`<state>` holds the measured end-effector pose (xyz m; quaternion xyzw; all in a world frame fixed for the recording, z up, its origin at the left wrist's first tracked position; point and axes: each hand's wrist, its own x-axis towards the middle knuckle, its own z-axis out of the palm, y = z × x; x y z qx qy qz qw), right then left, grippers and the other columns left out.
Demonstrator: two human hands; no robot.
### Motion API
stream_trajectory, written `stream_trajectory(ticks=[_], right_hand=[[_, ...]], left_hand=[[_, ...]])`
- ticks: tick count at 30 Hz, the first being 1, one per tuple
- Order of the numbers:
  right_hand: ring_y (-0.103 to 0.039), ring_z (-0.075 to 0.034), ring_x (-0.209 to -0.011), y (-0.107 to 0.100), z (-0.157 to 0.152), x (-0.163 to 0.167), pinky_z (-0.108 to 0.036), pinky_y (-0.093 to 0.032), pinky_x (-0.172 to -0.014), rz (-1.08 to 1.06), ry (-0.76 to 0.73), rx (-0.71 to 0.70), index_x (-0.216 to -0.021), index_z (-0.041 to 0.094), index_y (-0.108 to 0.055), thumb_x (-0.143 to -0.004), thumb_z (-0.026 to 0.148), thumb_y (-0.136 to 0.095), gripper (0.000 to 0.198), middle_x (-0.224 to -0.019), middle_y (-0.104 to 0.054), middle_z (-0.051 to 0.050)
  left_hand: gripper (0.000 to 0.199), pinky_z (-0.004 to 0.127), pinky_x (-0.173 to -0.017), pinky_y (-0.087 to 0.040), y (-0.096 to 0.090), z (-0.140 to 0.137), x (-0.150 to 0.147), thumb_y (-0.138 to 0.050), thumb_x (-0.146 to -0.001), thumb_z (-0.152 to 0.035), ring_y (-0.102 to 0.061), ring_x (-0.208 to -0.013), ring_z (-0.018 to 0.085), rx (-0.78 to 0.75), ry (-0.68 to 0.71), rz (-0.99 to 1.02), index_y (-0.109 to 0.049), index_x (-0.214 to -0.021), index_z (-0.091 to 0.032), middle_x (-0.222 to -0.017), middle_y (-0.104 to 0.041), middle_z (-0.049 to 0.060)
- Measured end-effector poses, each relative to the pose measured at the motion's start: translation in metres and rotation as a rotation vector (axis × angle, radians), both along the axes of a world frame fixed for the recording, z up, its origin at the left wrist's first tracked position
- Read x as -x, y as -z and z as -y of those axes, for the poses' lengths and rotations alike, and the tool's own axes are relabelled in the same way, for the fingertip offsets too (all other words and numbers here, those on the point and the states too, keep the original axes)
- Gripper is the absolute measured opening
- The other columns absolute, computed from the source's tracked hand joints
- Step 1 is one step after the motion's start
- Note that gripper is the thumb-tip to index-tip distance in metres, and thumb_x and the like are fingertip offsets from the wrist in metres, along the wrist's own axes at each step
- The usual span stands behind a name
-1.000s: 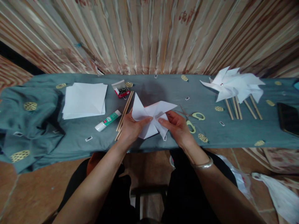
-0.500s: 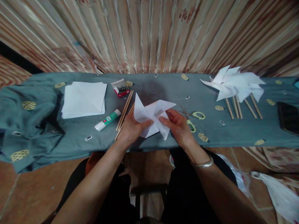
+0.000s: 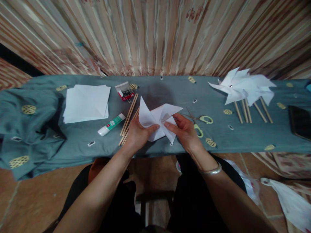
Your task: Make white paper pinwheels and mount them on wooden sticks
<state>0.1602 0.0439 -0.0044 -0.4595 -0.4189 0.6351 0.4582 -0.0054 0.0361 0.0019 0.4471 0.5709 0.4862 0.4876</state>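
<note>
A white paper pinwheel (image 3: 159, 115) with folded blades is held between both my hands, over the front part of the table. My left hand (image 3: 138, 134) grips its left side, the thumb pressing near the centre. From the right, my right hand (image 3: 184, 131) pinches it, thumb on top and fingers behind the paper. Just left of my left hand lie several wooden sticks (image 3: 130, 113), partly hidden by it. Scissors (image 3: 202, 120) with pale green handles rest open to the right of my right hand.
A glue stick (image 3: 111, 124), an open red box of small metal pins (image 3: 125, 92) and a stack of white paper (image 3: 86, 103) lie to the left. Finished pinwheels (image 3: 247, 85) on sticks lie at the right, near a dark phone (image 3: 300, 121). A grey-green cloth (image 3: 213, 92) covers the table.
Both hands keep their hold on the pinwheel, with hardly any movement. Its lower right blade seems to have shifted very slightly.
</note>
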Motion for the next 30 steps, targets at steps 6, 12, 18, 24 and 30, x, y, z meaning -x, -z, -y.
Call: stream_trajectory(ticks=[6,12,18,24,30], right_hand=[[-0.072,-0.022,-0.086,0.0029,-0.0006,-0.0021,-0.037,-0.058,-0.081,-0.012,0.031,-0.016,-0.098,0.027,-0.069,-0.067,0.036,-0.084,0.036,-0.095,-0.077,0.0],[-0.071,-0.022,-0.088,0.0027,-0.0009,-0.0015,-0.039,-0.057,-0.084,-0.007,0.028,-0.01,-0.1,0.026,-0.068,-0.067,0.038,-0.083,0.039,-0.097,-0.077,-0.001],[-0.071,-0.022,-0.085,0.0021,-0.0005,0.0001,-0.038,-0.057,-0.082,-0.011,0.017,0.004,-0.1,0.026,-0.068,-0.066,0.037,-0.084,0.039,-0.095,-0.077,-0.001],[-0.072,-0.022,-0.086,0.0041,0.0004,-0.0009,-0.038,-0.058,-0.081,0.012,0.018,-0.006,-0.102,0.026,-0.068,-0.066,0.039,-0.084,0.041,-0.097,-0.077,-0.001],[-0.072,-0.022,-0.086,0.0031,0.0002,-0.0001,-0.039,-0.058,-0.081,0.0,0.015,0.001,-0.102,0.027,-0.069,-0.066,0.038,-0.084,0.041,-0.097,-0.077,-0.001]], left_hand=[[0.031,0.035,-0.079,-0.058,-0.0002,-0.0003,0.0022,-0.084,-0.055,-0.023,-0.071,-0.085,0.026,0.011,0.054,0.037,-0.072,-0.082,-0.015,-0.085,-0.076,0.006],[0.039,0.032,-0.074,-0.058,0.0031,-0.0013,0.005,-0.084,-0.056,-0.024,-0.071,-0.082,0.024,0.008,0.032,0.101,-0.07,-0.09,-0.014,-0.09,-0.076,0.007],[0.035,0.028,-0.07,-0.057,0.002,-0.0007,0.0071,-0.08,-0.061,-0.024,-0.071,-0.077,0.021,-0.012,0.031,0.059,-0.07,-0.092,-0.013,-0.089,-0.076,0.006],[0.039,0.03,-0.072,-0.057,0.0047,-0.001,0.0089,-0.079,-0.064,-0.028,-0.071,-0.08,0.022,-0.013,0.04,0.035,-0.069,-0.099,-0.013,-0.091,-0.077,0.006],[0.04,0.028,-0.072,-0.056,0.0074,-0.0011,0.0083,-0.08,-0.063,-0.029,-0.071,-0.08,0.022,-0.026,0.002,-0.016,-0.069,-0.099,-0.014,-0.09,-0.076,0.005]])
